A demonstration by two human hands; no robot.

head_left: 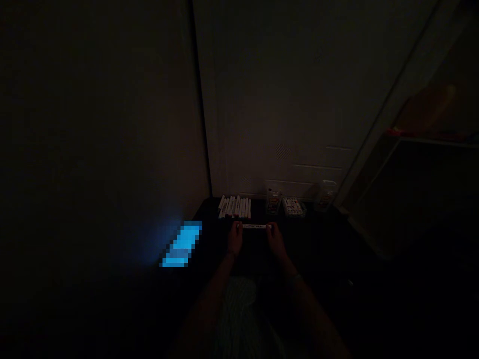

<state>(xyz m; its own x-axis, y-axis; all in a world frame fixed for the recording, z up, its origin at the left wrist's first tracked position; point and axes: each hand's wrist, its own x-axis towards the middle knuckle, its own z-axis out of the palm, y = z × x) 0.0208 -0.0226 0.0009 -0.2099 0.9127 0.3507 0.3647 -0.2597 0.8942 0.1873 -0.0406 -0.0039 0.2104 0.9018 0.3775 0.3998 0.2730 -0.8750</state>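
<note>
A white marker pen (255, 227) with dark print lies level between my two hands. My left hand (235, 238) pinches its left end, and my right hand (275, 239) pinches the other end. Beyond my left hand, a row of several white markers (235, 206) lies side by side on the dark table. Past my right hand stands a clear container (274, 201) with a printed label. Beside that container is a pack of small white items (294, 206), too dark to make out. Dim light hides the finer detail of my fingers.
A glowing blue screen (182, 244), blurred into blocks, is at the table's left side. Another clear container (325, 195) stands at the back right. A wall (277, 109) rises behind the table, and a second wall (112, 124) borders the left. Shelf-like furniture (430, 142) is at right.
</note>
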